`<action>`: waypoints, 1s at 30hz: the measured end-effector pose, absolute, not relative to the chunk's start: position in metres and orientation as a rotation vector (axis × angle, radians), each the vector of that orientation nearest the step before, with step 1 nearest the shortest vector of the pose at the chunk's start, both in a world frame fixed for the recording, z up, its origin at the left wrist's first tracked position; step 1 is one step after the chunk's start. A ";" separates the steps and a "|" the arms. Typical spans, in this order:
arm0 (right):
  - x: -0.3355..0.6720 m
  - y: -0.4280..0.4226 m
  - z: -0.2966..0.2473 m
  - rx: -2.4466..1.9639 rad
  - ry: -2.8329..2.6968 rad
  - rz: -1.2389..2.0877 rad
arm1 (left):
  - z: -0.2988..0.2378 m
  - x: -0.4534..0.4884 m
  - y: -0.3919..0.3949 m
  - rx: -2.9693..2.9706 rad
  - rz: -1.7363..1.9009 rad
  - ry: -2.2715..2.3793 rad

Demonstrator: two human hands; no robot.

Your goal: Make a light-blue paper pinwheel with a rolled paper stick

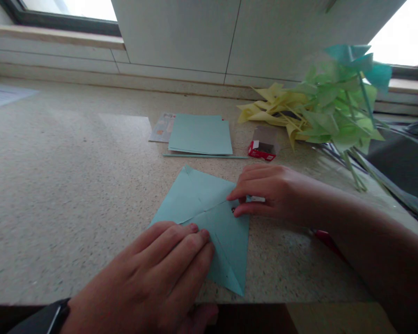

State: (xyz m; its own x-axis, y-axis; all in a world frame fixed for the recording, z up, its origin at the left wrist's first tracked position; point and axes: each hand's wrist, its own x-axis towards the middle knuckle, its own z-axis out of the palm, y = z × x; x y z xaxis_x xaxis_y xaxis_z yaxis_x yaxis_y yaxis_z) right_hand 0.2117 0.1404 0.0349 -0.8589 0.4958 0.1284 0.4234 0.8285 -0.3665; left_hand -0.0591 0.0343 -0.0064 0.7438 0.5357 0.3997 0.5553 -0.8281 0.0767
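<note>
A light blue paper square [202, 204], cut along its diagonals, lies on the speckled counter [66, 185] near the front edge. My left hand [160, 273] lies flat on its near corner, fingers together and stretched out, pressing it down. My right hand [271, 192] rests at the paper's right corner, thumb and fingers pinched on a small dark object I cannot make out at the paper's middle. A black band is on my left wrist.
A stack of blue paper sheets [200, 133] lies behind, with a thin blue stick [205, 156] in front of it. A small red and white box [263, 144] stands open. Yellow, green and blue paper pinwheels [320, 106] lie at the right. A red object [325, 239] lies under my right forearm.
</note>
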 end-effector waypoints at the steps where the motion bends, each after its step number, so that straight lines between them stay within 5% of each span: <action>1: 0.213 0.141 0.036 -0.719 -2.784 0.500 | -0.006 -0.059 0.034 -2.889 -0.645 -0.888; 30: 0.211 0.137 0.039 -0.685 -2.856 0.557 | -0.004 -0.058 0.034 -2.950 -0.624 -0.932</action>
